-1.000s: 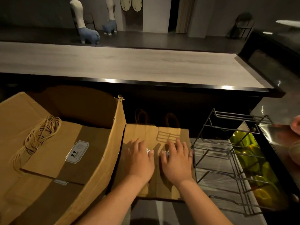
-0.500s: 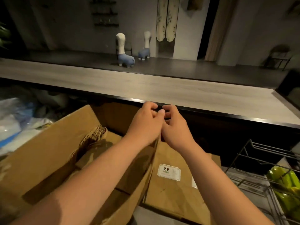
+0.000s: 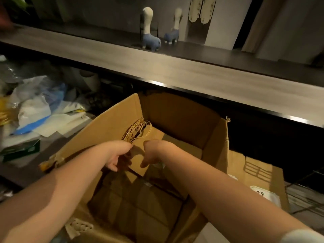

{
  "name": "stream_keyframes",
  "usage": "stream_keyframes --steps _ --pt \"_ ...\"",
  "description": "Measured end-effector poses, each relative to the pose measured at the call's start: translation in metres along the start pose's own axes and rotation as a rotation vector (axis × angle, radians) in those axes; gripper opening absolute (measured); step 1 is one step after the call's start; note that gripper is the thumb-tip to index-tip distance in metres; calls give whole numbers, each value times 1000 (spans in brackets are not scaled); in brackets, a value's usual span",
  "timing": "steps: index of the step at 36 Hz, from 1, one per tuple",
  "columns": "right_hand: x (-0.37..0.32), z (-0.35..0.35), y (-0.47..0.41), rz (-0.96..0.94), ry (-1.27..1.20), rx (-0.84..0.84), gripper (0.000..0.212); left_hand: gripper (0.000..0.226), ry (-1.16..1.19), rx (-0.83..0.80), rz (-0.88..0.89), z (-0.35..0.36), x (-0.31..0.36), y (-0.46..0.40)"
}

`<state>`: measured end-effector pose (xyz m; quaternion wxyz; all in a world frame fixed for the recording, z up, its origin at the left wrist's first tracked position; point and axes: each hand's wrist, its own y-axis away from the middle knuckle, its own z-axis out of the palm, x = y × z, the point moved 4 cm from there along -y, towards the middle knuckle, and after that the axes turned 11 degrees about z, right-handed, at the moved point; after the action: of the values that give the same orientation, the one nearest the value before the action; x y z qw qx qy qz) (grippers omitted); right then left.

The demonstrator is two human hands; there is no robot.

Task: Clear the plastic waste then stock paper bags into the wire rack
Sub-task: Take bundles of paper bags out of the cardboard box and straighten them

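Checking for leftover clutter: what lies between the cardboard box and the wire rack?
Head view: a flat stack of paper bags lies between the cardboard box and the wire rack.

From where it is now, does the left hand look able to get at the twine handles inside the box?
Probably yes. The left hand is inside the open cardboard box, right beside the twine handles, with nothing lying between them.

Shop: counter (image 3: 175, 71), price-tagged bags (image 3: 263, 192)
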<state>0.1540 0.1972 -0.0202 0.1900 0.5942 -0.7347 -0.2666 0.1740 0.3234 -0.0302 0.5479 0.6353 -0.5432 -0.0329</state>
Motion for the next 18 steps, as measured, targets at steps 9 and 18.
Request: stream_keyframes --steps 9,18 --pt "29 58 -16 100 163 115 107 47 -449 41 84 -9 13 4" --pt "30 73 -18 68 291 153 101 52 -502 52 159 -7 19 -3"
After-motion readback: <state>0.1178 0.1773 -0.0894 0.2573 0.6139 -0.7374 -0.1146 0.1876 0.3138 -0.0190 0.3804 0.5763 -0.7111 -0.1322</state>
